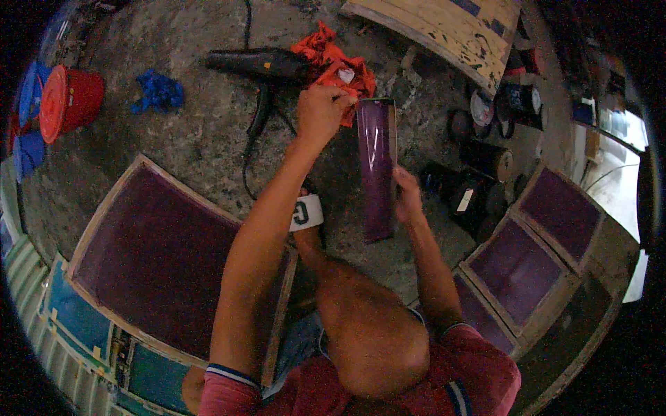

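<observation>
My right hand [408, 194] grips the right edge of a long, narrow purple panel [377, 163] with a glossy face and a pale edge strip. The panel stands tilted in front of me. At its top left corner, my left hand [322, 114] has its fingers pinched together; what they hold, if anything, is too small to make out. Crumpled red plastic or cloth [333, 55] lies just beyond that hand, with a white bit on it. Beside it a black hair dryer [260, 64] rests on the floor, its nozzle pointing left.
Wood-framed purple screens lean at left [166, 249] and right [517, 263]. A red bucket [76, 104] and a blue crumpled cloth [158, 91] are at far left. Dark cans [485, 159] stand at right, below a wooden board [451, 31]. My sandalled foot [305, 211] is near the panel.
</observation>
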A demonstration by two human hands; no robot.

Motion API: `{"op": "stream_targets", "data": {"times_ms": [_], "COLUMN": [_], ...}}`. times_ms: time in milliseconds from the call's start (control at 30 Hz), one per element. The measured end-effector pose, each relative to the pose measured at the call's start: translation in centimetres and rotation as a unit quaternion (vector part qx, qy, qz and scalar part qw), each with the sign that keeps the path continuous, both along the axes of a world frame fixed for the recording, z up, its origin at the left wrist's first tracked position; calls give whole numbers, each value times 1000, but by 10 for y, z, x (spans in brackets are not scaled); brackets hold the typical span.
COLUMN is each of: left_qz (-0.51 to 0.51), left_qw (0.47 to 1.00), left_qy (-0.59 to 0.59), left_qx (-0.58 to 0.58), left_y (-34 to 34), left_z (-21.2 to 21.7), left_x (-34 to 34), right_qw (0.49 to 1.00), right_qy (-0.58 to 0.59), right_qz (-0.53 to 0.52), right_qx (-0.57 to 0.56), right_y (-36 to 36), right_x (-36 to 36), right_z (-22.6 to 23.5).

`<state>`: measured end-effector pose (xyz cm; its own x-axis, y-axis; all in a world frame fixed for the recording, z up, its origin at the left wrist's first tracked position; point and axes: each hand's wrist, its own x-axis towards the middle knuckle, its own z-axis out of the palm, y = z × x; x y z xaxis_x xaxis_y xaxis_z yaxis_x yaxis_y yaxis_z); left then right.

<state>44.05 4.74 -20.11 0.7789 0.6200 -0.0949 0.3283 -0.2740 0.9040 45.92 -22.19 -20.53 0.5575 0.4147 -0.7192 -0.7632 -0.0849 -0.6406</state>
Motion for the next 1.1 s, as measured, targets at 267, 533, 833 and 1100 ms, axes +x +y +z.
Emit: {"op": "stream_targets", "data": {"times_ms": [267, 533, 833, 1100], "left_qz": [31, -46, -117, -153], "left_qw": [994, 991, 960, 945], "left_qy": [52, 121, 227, 217], "left_qx": [-89, 45, -117, -192], "left_y": [0, -8, -55, -82], "left_z": [-1, -30, -6, -21], "left_x": [4, 7, -44, -95], "right_qw": [997, 986, 973, 947], "right_qy": [-55, -146, -11, -17], "right_qz": [-1, -8, -230, -321], "right_qx": [-47, -83, 19, 27], "right_y": [5, 9, 59, 36], "right_x": [-10, -15, 35, 74], "right_z": [-14, -45, -30, -31]}}
